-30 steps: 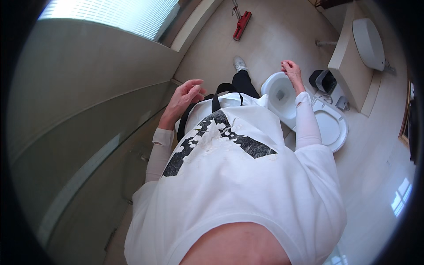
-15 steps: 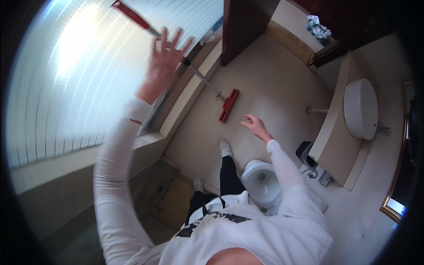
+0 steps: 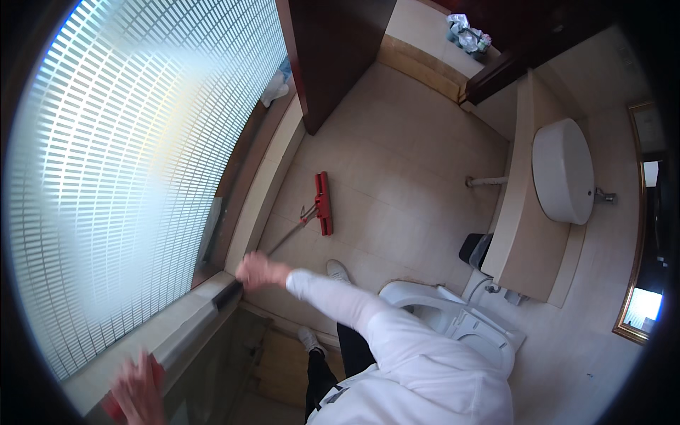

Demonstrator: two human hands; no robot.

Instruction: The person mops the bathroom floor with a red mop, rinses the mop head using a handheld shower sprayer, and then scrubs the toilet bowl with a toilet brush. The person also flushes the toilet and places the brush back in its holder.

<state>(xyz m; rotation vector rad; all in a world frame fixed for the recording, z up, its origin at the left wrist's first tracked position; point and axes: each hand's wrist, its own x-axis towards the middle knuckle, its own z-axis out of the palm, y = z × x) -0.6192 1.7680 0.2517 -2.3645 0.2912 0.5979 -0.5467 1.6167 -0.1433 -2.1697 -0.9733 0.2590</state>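
Fingers of the right hand (image 3: 262, 272) wrapped round a long-handled mop with grey metal shaft (image 3: 286, 239); left hand (image 3: 138, 391) at its red grip (image 3: 110, 406), motion-blurred, can't tell whether those fingers are closed.
Red plastic mop head (image 3: 324, 203) appears down on the beige tiled floor (image 3: 400, 142), beyond the white toilet (image 3: 409, 290). For good control, probably best: firm lower hand, upper hand seated on the grip, head flat, shaft clear of the pale window ledge (image 3: 263, 182), feet out of the way.

The right arm (image 3: 343, 301) stretches leftward, the right hand (image 3: 259, 272) wrapped closed; the left hand (image 3: 137, 389) (blurred, its grip unclear) sits low, further left.
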